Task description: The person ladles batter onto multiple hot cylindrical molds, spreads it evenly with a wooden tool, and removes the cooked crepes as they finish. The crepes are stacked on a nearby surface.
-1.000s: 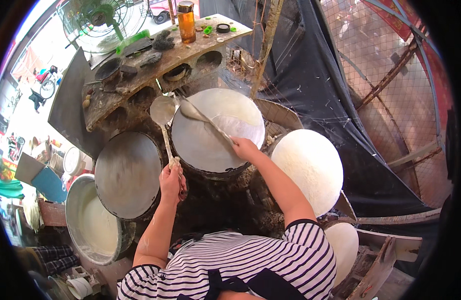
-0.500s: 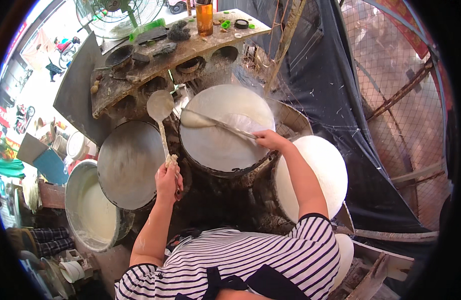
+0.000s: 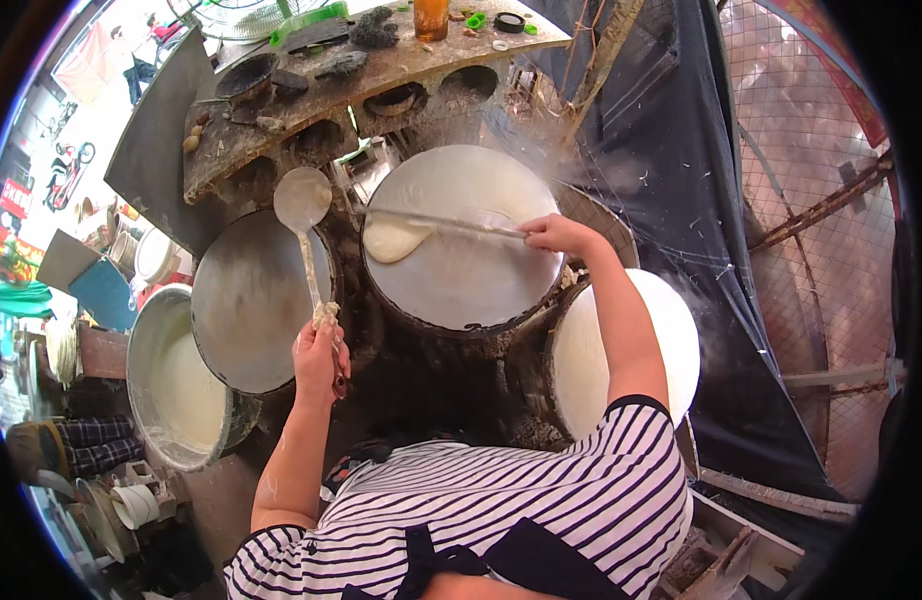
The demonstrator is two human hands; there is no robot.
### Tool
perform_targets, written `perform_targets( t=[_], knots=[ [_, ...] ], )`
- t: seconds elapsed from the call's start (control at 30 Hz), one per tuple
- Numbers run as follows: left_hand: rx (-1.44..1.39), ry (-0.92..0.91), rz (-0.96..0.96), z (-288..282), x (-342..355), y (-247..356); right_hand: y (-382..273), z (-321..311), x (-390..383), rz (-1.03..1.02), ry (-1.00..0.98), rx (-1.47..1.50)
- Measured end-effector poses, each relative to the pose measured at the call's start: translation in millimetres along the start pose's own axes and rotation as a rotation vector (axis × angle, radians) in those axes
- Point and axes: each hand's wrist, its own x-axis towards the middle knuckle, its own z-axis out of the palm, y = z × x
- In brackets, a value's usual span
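Note:
My left hand point(image 3: 319, 355) is closed around the batter-caked handle of a ladle point(image 3: 303, 199). The ladle's round bowl is held up over the gap between two round griddles. My right hand point(image 3: 559, 234) grips one end of a long thin spreading stick point(image 3: 446, 222), which lies across the larger griddle point(image 3: 451, 290). Pale batter coats the far part of that griddle, and a thicker lobe of batter point(image 3: 393, 240) pools at its left, on the near side of the stick. To the left, the second griddle point(image 3: 256, 320) has a bare grey surface.
A metal tub point(image 3: 138, 350) of pale batter stands at the left, beside the second griddle. At my right is a large white round surface point(image 3: 646, 350). A stained ledge point(image 3: 421, 75) with holes runs behind the griddles. Black sheeting point(image 3: 671, 200) hangs at the right.
My right hand has moved farther from me, swinging the stick to lie flatter across the griddle. A batter lobe now shows on the stick's near side. The ladle stays in my left hand.

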Motion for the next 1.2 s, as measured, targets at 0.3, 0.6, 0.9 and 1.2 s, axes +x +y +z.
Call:
perform_targets(
  t=[0.3,0.6,0.9,1.2],
  knots=[
    [0.026,0.022,0.001,-17.8,-17.3,-1.4,-38.0,-7.7,-2.1,0.084,-0.148,-0.115],
    [0.037,-0.190,-0.062,-59.6,9.7,5.3,-12.3,186.7,-126.4,0.090,0.567,0.143],
    [0.189,-0.331,-0.083,-121.2,17.1,31.7,-196.4,386.1,43.5,0.024,0.668,1.422],
    [0.199,-0.385,-0.141,-137.3,15.5,44.0,-202.5,416.2,23.8,0.041,0.829,1.215]
  ],
)
